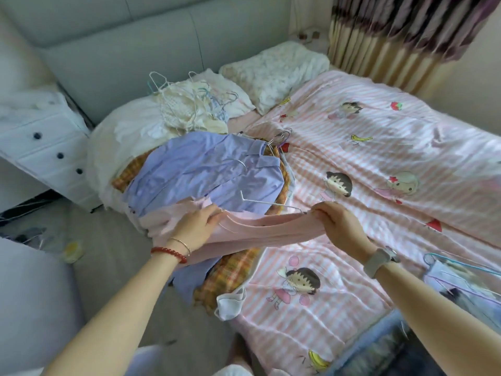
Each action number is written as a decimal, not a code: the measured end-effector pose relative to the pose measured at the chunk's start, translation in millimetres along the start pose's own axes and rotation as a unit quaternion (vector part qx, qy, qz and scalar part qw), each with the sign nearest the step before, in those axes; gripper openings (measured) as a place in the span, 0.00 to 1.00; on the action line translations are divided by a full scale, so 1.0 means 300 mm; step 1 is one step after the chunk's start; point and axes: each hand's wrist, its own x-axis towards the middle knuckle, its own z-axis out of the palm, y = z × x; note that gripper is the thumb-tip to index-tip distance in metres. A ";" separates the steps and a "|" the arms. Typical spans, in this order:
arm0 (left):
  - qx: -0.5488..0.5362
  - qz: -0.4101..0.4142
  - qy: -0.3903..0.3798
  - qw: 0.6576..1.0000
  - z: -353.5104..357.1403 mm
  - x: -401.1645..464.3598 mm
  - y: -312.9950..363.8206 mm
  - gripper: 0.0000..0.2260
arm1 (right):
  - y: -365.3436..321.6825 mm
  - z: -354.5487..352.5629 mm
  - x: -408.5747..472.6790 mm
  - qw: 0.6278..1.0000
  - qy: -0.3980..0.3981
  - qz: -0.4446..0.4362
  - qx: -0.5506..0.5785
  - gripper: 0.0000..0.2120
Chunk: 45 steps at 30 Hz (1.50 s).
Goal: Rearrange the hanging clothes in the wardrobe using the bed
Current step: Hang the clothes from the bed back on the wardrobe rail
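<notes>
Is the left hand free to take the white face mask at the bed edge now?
Probably not yet: the left hand grips the pink garment, as does the right hand. The face mask itself lies uncovered.

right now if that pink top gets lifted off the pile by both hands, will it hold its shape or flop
Probably flop: the pink top already sags in a curve between the left hand and right hand. It looks thin, so likely light. The white wire hanger at its neck may slip out if it tilts.
</notes>
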 end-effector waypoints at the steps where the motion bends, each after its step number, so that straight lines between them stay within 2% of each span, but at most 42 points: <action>1: -0.038 0.003 -0.007 0.999 0.032 -0.083 0.024 0.09 | 0.009 -0.017 -0.028 1.000 0.005 -0.009 -0.013 0.13; 3: -0.104 0.004 -0.013 0.994 0.090 -0.234 0.067 0.13 | 0.023 -0.030 -0.078 0.999 0.004 -0.023 -0.029 0.14; 5: -0.157 -0.028 -0.036 0.986 0.142 -0.348 0.081 0.14 | 0.019 -0.018 -0.115 0.999 -0.013 -0.019 -0.044 0.12; 10: -0.288 -0.160 -0.097 0.939 0.216 -0.572 0.005 0.08 | -0.067 0.085 -0.221 0.989 -0.128 -0.041 -0.066 0.12; 13: -0.329 -0.237 -0.106 0.908 0.230 -0.723 -0.090 0.14 | -0.147 0.166 -0.290 0.976 -0.197 -0.072 -0.062 0.11; 15: -0.324 -0.266 -0.085 0.904 0.224 -0.829 -0.168 0.12 | -0.219 0.217 -0.326 0.959 -0.254 -0.105 -0.063 0.12; 18: -0.320 -0.297 -0.023 0.899 0.190 -1.007 -0.290 0.09 | -0.370 0.300 -0.370 0.929 -0.315 -0.180 -0.063 0.19; 21: -0.306 -0.319 0.071 0.894 0.134 -1.219 -0.382 0.11 | -0.568 0.398 -0.438 0.911 -0.320 -0.254 -0.057 0.13; 25: -0.191 -0.363 0.180 0.894 0.084 -1.537 -0.475 0.18 | -0.845 0.527 -0.576 0.874 -0.340 -0.346 -0.033 0.26; 26: -0.177 -0.379 0.215 0.883 0.077 -1.619 -0.492 0.18 | -0.908 0.561 -0.612 0.863 -0.347 -0.365 -0.024 0.28; 28: -0.173 -0.417 0.293 0.843 0.069 -1.775 -0.525 0.18 | -1.039 0.618 -0.694 0.841 -0.359 -0.404 -0.007 0.25; 31: -0.160 -0.457 0.408 0.774 0.045 -1.985 -0.548 0.09 | -1.223 0.679 -0.823 0.803 -0.378 -0.461 0.023 0.19; 33: -0.128 -0.469 0.471 0.736 0.028 -2.109 -0.562 0.07 | -1.339 0.709 -0.904 0.778 -0.375 -0.503 0.031 0.22; 35: -0.092 -0.477 0.525 0.699 0.008 -2.230 -0.576 0.08 | -1.451 0.734 -0.986 0.753 -0.373 -0.541 0.045 0.25; 38: -0.022 -0.492 0.578 0.650 -0.036 -2.408 -0.594 0.19 | -1.620 0.763 -1.118 0.700 -0.386 -0.595 0.080 0.22; 40: 0.006 -0.512 0.602 0.613 -0.076 -2.506 -0.600 0.20 | -1.730 0.775 -1.202 0.668 -0.378 -0.632 0.106 0.20; 42: 0.025 -0.532 0.617 0.580 -0.120 -2.590 -0.603 0.19 | -1.832 0.791 -1.276 0.656 -0.367 -0.644 0.145 0.18; 45: 0.063 -0.547 0.643 0.532 -0.190 -2.700 -0.591 0.22 | -1.966 0.808 -1.381 0.661 -0.374 -0.620 0.198 0.11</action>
